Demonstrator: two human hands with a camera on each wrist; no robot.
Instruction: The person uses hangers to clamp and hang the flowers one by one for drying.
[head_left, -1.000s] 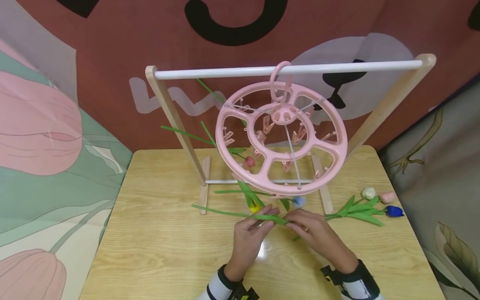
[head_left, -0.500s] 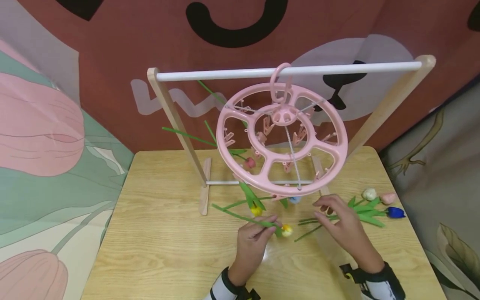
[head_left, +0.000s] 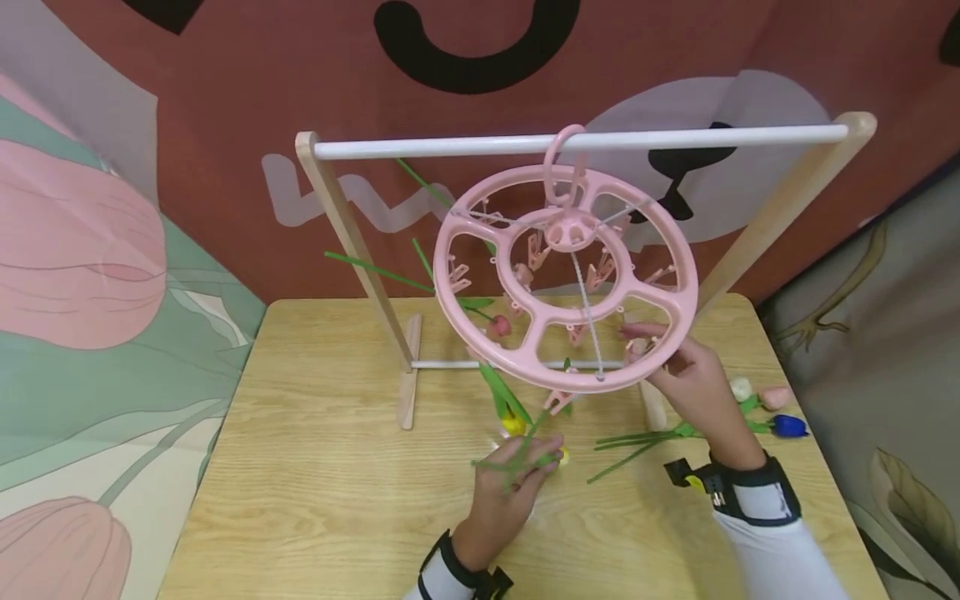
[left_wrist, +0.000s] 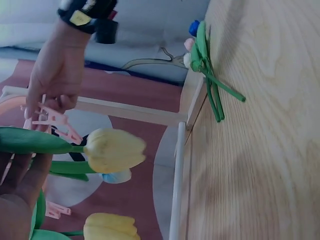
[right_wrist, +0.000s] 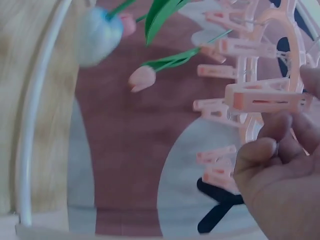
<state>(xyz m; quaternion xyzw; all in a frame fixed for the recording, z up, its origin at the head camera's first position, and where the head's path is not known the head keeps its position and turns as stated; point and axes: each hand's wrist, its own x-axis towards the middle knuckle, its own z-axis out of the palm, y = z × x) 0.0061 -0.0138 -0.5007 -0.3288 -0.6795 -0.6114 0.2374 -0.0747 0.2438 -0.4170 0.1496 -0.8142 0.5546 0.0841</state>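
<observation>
Left hand [head_left: 504, 498] clamped on yellow tulip [left_wrist: 115, 151]; right hand [head_left: 695, 382] at pink round hanger [head_left: 678, 292].
Tulip sits between left thumb and fingers. Pink clip [right_wrist: 265, 101] at right fingers; can't tell if pinched. Blue tulip [head_left: 788, 426] on surface [head_left: 300, 500], right of right hand.

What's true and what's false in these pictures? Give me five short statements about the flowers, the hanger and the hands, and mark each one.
1. The left hand holds a yellow tulip. True.
2. A second yellow tulip hangs below the pink hanger, bloom down. True.
3. The pink hanger lies flat on the table. False: the pink hanger hangs from a white bar.
4. The right hand rests on the table. False: the right hand is up at the pink hanger's rim.
5. A dark blue tulip lies on the table beside a pale pink tulip. True.
</observation>
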